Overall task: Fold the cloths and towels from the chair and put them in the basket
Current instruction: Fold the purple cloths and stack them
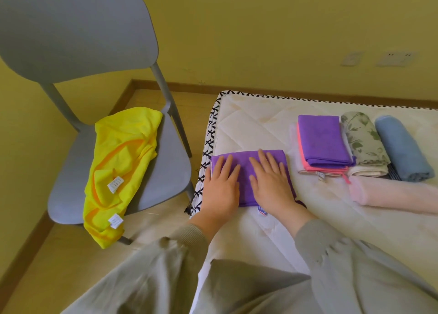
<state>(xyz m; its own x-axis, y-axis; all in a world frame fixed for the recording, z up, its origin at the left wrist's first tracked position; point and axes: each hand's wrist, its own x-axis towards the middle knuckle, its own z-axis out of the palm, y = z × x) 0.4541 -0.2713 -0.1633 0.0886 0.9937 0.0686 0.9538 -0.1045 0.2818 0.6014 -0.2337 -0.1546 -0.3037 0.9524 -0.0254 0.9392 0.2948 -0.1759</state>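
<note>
A folded purple cloth (246,161) lies near the left edge of the white mattress (248,124). My left hand (221,185) and my right hand (271,183) both press flat on it with straight fingers, side by side. A crumpled yellow cloth (118,166) with white tags lies on the seat of the grey chair (78,40) at the left and hangs over its front edge. No basket is in view.
On the mattress to the right lie a folded purple cloth (323,140) on a pink-edged one, a rolled leaf-print towel (362,138), a rolled blue towel (400,147) and a folded pale pink towel (393,194). A yellow wall and wooden floor lie behind.
</note>
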